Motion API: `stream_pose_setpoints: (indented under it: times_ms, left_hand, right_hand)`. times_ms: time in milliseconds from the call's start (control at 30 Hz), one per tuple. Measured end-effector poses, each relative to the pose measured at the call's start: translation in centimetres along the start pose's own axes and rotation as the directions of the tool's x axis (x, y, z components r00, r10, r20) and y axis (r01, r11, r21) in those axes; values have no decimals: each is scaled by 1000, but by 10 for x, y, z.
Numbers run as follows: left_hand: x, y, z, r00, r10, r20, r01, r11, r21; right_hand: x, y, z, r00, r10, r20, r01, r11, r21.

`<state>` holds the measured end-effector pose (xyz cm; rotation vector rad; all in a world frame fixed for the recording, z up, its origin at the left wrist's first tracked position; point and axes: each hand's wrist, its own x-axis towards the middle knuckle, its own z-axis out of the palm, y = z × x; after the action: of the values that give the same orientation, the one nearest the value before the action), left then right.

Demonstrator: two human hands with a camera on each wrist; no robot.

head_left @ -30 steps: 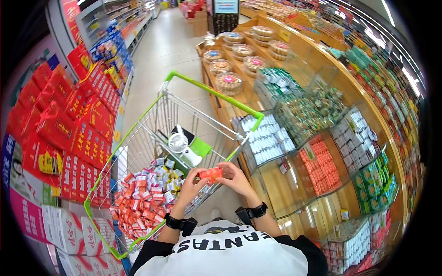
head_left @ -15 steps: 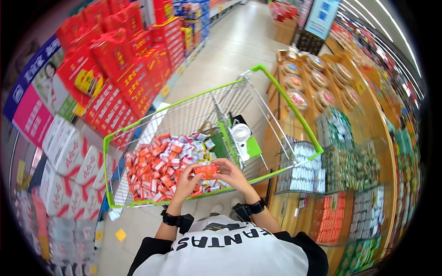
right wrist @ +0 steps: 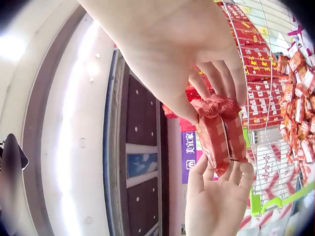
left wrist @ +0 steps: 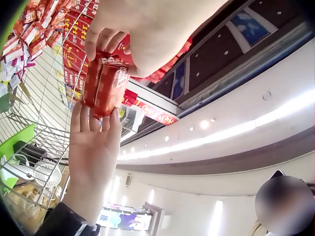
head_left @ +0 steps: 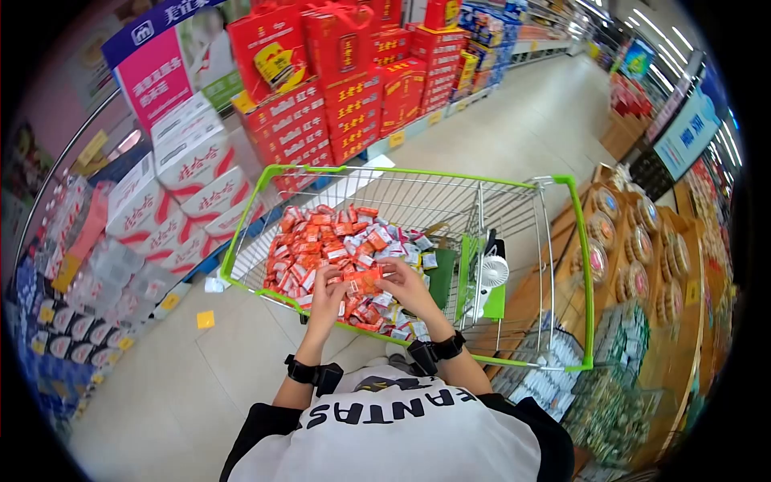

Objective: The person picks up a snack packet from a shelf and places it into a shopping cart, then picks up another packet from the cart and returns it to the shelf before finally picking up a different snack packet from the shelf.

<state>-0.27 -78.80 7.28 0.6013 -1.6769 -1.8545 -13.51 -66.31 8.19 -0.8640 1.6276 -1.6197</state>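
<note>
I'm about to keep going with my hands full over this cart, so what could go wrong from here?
The red packets are held only at their ends by your left hand and right hand, so one might slip.

If dropped into the cart, they could get lost among the similarly coloured wrapped pieces heaped below.

The white fan sits in the cart too, so a sudden jolt might shift it.

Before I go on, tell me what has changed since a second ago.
The view has swung left, so the shopping cart and its heap of small packets sit farther right in the picture. Nothing was let go: the left hand and right hand still hold the red packets.
</note>
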Motion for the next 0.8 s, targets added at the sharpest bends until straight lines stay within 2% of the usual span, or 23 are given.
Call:
stream_pose_setpoints:
  times_ms: [67, 167, 200, 233, 300, 333, 467, 533, 600, 767, 800]
  left_hand:
    - [0, 0, -5, 999, -5, -51, 5, 1000, 12]
    - [-7, 0, -13, 993, -40, -112, 45, 998, 41]
    - [-8, -4, -15, 991, -60, -123, 69, 995, 70]
    - [-9, -8, -17, 988, -79, -132, 92, 991, 97]
    - [-12, -12, -19, 980, -110, -165, 125, 989, 78]
    - [-15, -14, -20, 975, -136, -175, 151, 985, 79]
    - [-21, -28, -28, 975, -136, -176, 159, 980, 121]
    - [-24, -36, -30, 973, -115, -199, 145, 979, 144]
    - [-26, -38, -29, 972, -93, -216, 130, 977, 166]
    - [-23, -29, -26, 940, -223, -260, 266, 953, 147]
    - [-19, -24, -26, 937, -223, -269, 267, 953, 142]
  right_hand:
    - [8, -1, 3, 999, 26, 38, -27, 999, 24]
    - [16, 0, 11, 997, 77, -6, -77, 996, -36]
    - [21, 8, 12, 1000, 1, -28, -4, 995, -101]
    - [24, 13, 12, 1000, 2, -7, -3, 995, -102]
    - [30, 16, 13, 997, 67, 46, -65, 997, -50]
    - [32, 13, 16, 994, 79, 73, -82, 996, 34]
    - [37, 10, 21, 983, 121, 137, -124, 992, 17]
    - [41, 20, 23, 964, 202, 170, -197, 979, -49]
    - [43, 26, 26, 964, 206, 168, -199, 978, -57]
    - [55, 28, 32, 955, 240, 174, -220, 967, -125]
    - [60, 22, 36, 966, 205, 158, -176, 968, -178]
